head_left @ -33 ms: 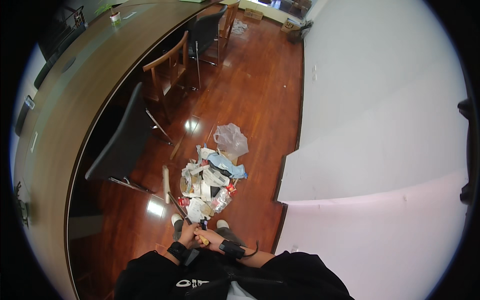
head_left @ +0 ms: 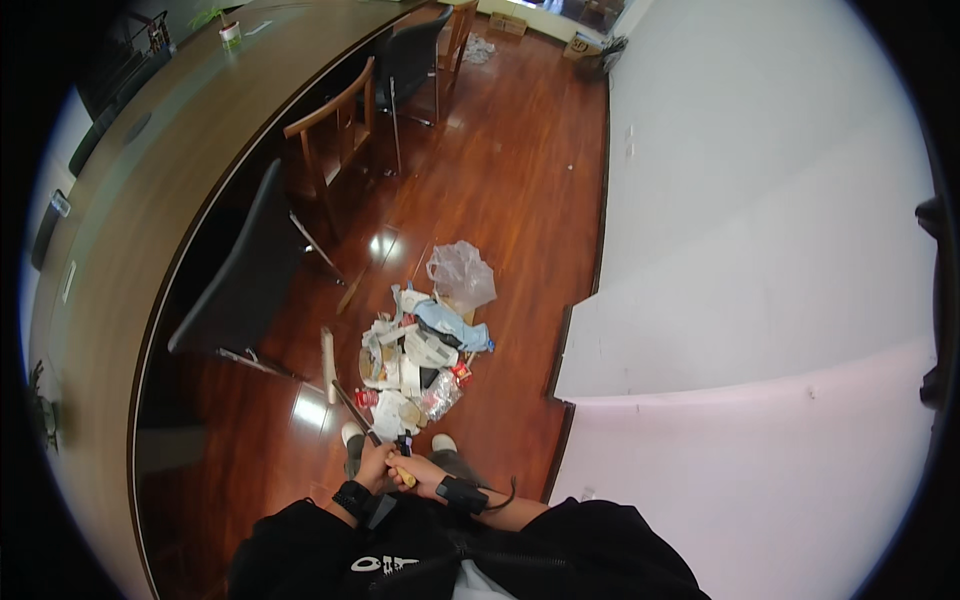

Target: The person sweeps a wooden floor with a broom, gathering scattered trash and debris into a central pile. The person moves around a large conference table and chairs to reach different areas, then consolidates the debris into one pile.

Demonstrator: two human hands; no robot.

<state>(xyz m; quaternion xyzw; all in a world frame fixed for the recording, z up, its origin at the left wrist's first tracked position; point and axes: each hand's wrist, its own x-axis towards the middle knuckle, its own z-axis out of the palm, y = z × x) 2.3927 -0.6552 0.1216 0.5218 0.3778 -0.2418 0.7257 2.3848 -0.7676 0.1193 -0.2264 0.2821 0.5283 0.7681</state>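
Both my hands hold the handle of a long broom (head_left: 353,408) low in front of my body. My left hand (head_left: 374,466) wraps round the shaft. Just beside it, my right hand (head_left: 418,474) is closed near the yellow end. The broom's narrow, pale head (head_left: 328,366) lies on the floor to the left of a heap of litter (head_left: 411,371). In that heap are crumpled papers, red wrappers, a clear plastic container (head_left: 441,397) and a flattened light-blue bottle or packet (head_left: 447,325). A translucent plastic bag (head_left: 462,273) lies at its far side.
Reddish wooden floor (head_left: 520,200) runs away ahead. On the left, black chairs (head_left: 235,270) and a wooden chair (head_left: 345,125) stand along a long curved table (head_left: 190,150). A white wall (head_left: 740,200) with a projecting corner bounds the right. Cardboard boxes (head_left: 580,46) sit at the far end.
The whole view has shifted slightly, with the scene a little higher in the picture. The hands keep their hold on the broom, and the heap looks the same.
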